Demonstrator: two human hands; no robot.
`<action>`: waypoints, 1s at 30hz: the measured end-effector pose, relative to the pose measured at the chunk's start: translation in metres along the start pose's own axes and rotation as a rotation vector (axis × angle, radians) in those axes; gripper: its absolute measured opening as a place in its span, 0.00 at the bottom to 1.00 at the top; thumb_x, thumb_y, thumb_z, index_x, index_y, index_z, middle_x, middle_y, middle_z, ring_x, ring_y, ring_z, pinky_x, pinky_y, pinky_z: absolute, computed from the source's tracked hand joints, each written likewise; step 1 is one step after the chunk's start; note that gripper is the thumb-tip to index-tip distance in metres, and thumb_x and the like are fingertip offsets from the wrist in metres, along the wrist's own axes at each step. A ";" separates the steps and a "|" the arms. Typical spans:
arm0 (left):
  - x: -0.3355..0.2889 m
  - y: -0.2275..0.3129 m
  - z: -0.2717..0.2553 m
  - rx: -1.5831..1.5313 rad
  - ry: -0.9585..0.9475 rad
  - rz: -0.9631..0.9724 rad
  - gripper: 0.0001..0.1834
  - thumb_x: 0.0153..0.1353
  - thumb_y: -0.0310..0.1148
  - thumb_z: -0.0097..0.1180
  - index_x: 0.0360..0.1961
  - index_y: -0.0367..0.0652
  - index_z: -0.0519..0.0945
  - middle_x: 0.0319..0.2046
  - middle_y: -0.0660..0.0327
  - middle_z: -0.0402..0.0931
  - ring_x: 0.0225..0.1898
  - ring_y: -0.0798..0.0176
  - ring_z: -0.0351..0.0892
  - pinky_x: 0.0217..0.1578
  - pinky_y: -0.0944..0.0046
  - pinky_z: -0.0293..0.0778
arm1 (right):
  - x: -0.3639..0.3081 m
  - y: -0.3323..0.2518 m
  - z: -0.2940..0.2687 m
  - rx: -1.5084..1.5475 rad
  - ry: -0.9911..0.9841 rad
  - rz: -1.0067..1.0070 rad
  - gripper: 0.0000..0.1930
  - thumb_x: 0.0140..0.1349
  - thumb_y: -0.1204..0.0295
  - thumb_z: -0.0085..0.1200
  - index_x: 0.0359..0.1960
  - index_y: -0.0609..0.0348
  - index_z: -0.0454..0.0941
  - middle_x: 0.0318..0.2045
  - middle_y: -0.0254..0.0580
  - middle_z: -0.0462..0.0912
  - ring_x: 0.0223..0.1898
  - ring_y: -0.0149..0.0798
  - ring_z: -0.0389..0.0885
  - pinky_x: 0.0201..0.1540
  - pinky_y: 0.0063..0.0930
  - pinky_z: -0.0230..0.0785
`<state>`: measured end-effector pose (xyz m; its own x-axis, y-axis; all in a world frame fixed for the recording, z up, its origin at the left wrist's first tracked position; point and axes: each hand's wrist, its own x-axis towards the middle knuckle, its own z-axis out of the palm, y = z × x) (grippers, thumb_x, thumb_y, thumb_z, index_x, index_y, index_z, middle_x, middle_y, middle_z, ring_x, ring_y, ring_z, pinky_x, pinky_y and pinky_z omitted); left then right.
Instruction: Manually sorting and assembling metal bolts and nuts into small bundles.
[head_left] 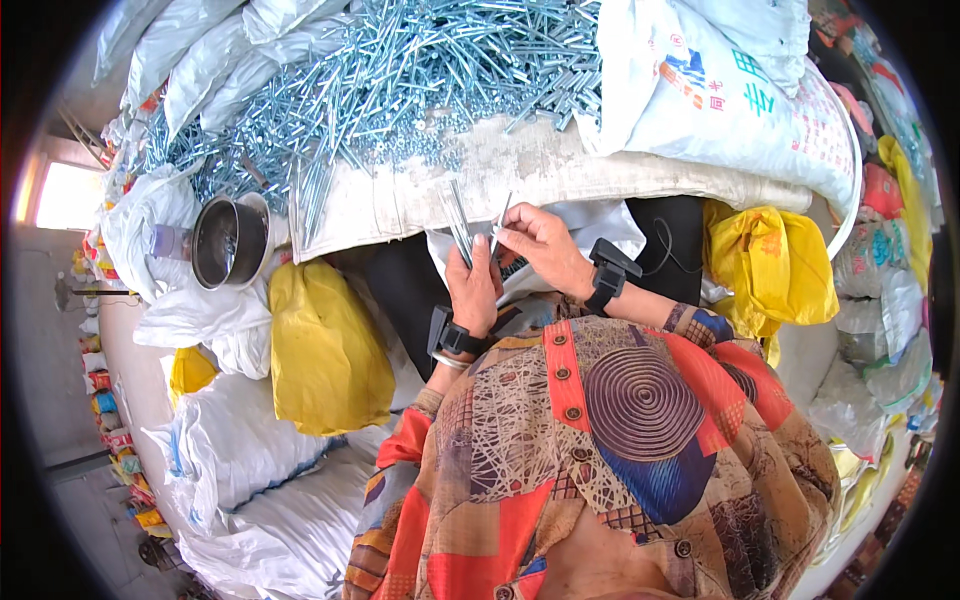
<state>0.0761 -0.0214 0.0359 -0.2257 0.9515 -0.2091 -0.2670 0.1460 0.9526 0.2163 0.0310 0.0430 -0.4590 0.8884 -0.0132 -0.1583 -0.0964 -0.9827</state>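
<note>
My left hand (472, 290) is closed around several long, thin metal rods (457, 217), whose upper ends stick out past the fingers toward the table. Close on its right, my right hand (540, 245) pinches a single metal rod (501, 218) between thumb and fingers. The two hands are nearly touching at the front edge of the table, above my lap. Ahead of them a big heap of shiny metal rods (430, 60) covers the far side. Small nuts or washers (415, 140) lie scattered along the heap's near edge. Whether the held rods carry threads or nuts is too small to tell.
A pale cloth (510, 160) covers the table's front edge. At left stand a dark metal pot (230, 243) and a yellow bag (325, 350); another yellow bag (770, 265) hangs at right. A large white woven sack (730, 100) lies on the right, with more white sacks (240, 440) lower left.
</note>
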 end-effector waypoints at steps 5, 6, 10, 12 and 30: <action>0.010 0.014 0.010 -0.078 -0.050 -0.016 0.14 0.75 0.43 0.44 0.39 0.42 0.71 0.18 0.69 0.67 0.13 0.78 0.60 0.11 0.74 0.55 | 0.012 -0.012 -0.001 0.073 0.024 -0.040 0.10 0.72 0.71 0.49 0.48 0.66 0.73 0.35 0.38 0.80 0.35 0.28 0.81 0.38 0.22 0.77; 0.015 0.015 0.011 -0.077 -0.054 -0.011 0.14 0.75 0.43 0.44 0.39 0.42 0.71 0.18 0.69 0.67 0.13 0.78 0.60 0.11 0.74 0.55 | 0.014 -0.014 -0.002 0.098 0.030 -0.053 0.10 0.72 0.71 0.49 0.48 0.66 0.73 0.35 0.38 0.80 0.35 0.28 0.82 0.38 0.21 0.77; 0.040 0.030 0.009 -0.011 0.198 0.109 0.18 0.74 0.47 0.43 0.37 0.43 0.69 0.22 0.66 0.70 0.18 0.71 0.68 0.18 0.70 0.65 | 0.043 -0.032 -0.012 0.018 0.043 -0.163 0.10 0.72 0.72 0.49 0.46 0.67 0.73 0.36 0.39 0.81 0.33 0.28 0.81 0.37 0.22 0.76; 0.052 0.037 -0.010 -0.136 0.207 0.100 0.15 0.74 0.45 0.46 0.36 0.45 0.68 0.21 0.69 0.66 0.18 0.74 0.65 0.16 0.72 0.61 | 0.060 -0.046 -0.015 0.048 0.092 -0.238 0.07 0.69 0.74 0.52 0.41 0.67 0.74 0.30 0.37 0.79 0.30 0.27 0.80 0.34 0.23 0.75; 0.108 0.092 0.011 0.544 -0.100 0.567 0.13 0.63 0.38 0.63 0.35 0.37 0.80 0.16 0.69 0.70 0.16 0.78 0.66 0.17 0.71 0.62 | 0.092 -0.044 -0.027 -0.704 0.004 -0.493 0.11 0.59 0.71 0.61 0.34 0.66 0.72 0.29 0.56 0.79 0.34 0.58 0.80 0.35 0.45 0.70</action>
<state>0.0371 0.0979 0.1031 -0.0984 0.9365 0.3366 0.3649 -0.2807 0.8877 0.2047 0.1288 0.0801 -0.4773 0.7569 0.4464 0.2405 0.6011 -0.7621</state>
